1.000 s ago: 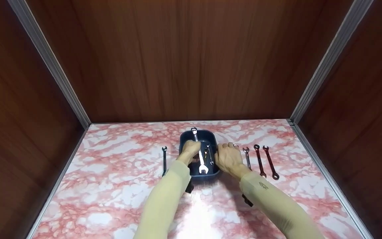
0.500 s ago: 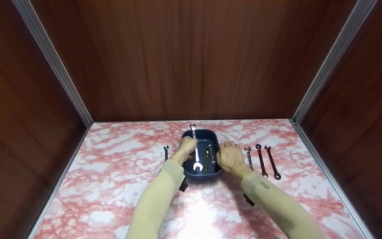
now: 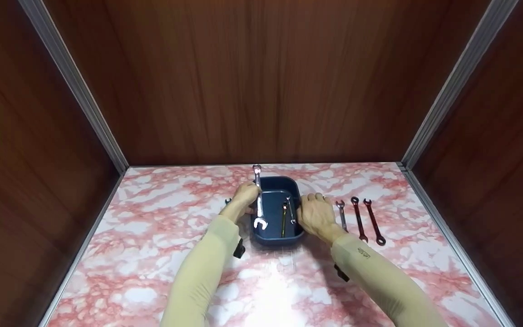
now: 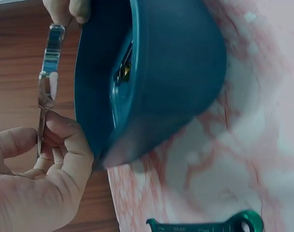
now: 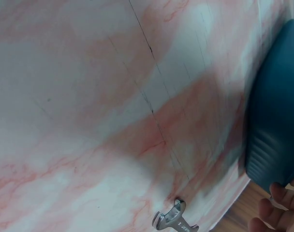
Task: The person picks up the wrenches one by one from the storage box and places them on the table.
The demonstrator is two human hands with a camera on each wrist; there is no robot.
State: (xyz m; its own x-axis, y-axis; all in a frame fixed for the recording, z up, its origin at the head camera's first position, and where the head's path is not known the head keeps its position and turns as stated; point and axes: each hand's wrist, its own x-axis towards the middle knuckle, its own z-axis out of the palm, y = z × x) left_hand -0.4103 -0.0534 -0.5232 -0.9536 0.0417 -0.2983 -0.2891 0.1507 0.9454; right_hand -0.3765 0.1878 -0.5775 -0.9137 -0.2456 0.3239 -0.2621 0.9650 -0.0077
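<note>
My left hand (image 3: 246, 194) pinches a shiny silver combination wrench (image 3: 260, 211) over the left rim of a dark blue plastic bin (image 3: 282, 241). Its ring end points away, its open end toward me. In the left wrist view, thumb and fingers close on the wrench's (image 4: 50, 63) thin edge. My right hand (image 3: 318, 215) holds the bin's right side at the rim, fingers curled against it in the right wrist view. Inside the bin lie a yellowish wrench (image 3: 283, 222) and a small silver wrench (image 3: 291, 211).
Right of the bin lie a silver wrench (image 3: 342, 215) and two dark reddish wrenches (image 3: 359, 220), side by side. A green wrench (image 4: 210, 226) lies left of the bin, mostly hidden by my left arm in the head view. Brown wood panels (image 3: 261, 81) enclose the marbled tabletop (image 3: 152, 254).
My left hand has carried the silver wrench leftward from over the bin's middle to its left rim, uncovering the yellowish wrench. My right hand stays at the bin.
</note>
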